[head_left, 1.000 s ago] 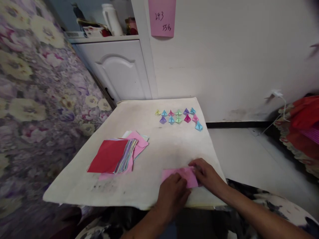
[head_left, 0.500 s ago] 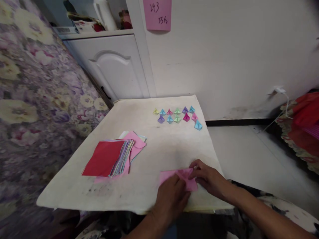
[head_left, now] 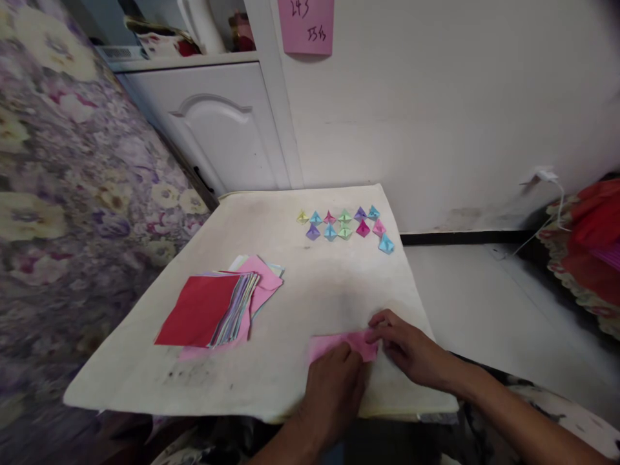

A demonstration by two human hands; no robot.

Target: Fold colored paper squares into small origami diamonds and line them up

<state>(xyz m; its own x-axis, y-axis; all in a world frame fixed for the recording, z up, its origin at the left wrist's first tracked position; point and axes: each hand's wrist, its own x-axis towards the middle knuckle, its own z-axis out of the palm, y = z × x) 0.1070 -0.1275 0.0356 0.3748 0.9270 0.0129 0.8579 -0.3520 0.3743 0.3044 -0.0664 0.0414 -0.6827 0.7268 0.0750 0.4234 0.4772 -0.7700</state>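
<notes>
A pink sheet of paper [head_left: 323, 344], folded into a rectangle, lies near the front edge of the table. My left hand [head_left: 335, 381] is curled over its near side, fingers bent and pressing it down; the fingertips are partly hidden. At the paper's right end, my right hand [head_left: 400, 342] pinches the edge between thumb and fingers. Part of the sheet is covered by both hands.
On the cream-covered table [head_left: 285, 310], a stack of coloured paper topped by a red sheet [head_left: 198, 310] lies left, with loose pink paper [head_left: 264, 278] behind it. Several small folded paper pieces [head_left: 344, 217] stand in rows at the back right. A wall [head_left: 436, 129] rises behind.
The pink paper's visible part has become narrower, its near right side no longer spreading out below the hands. My left hand has shifted slightly; my right hand stays at the right end.
</notes>
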